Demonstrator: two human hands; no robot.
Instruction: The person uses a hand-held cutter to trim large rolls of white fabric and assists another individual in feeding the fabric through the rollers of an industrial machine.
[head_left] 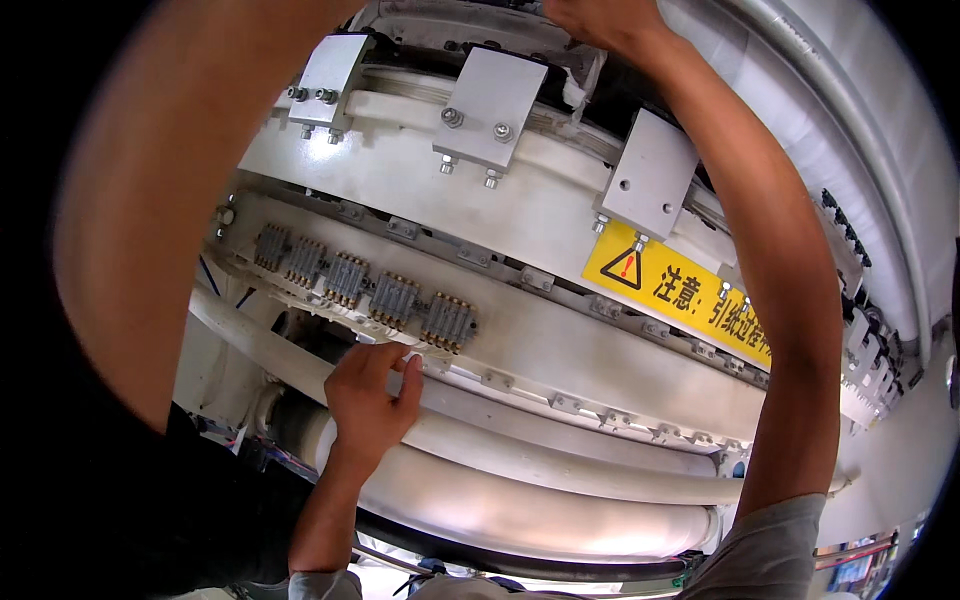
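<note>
My left hand (368,400) is in front of the machine, just below a row of grey guide blocks with brass-coloured pins (394,299). Its fingers are curled and the thumb lies close to the index finger; anything between them is too small to make out. Stretched up along the right side, my right arm ends in my right hand (605,22) at the top edge. The fingers there are bent and partly cut off, so their grip is hidden. Close to it, a scrap of white material (576,92) hangs by the dark upper part.
Another person's bare arm (190,190) with a black sleeve crosses the left side. Bolted metal blocks (492,105) jut from the upper beam, beside a yellow warning label (680,290). Long pale rollers (530,500) run below. A curved grey pipe (860,110) bends along the right.
</note>
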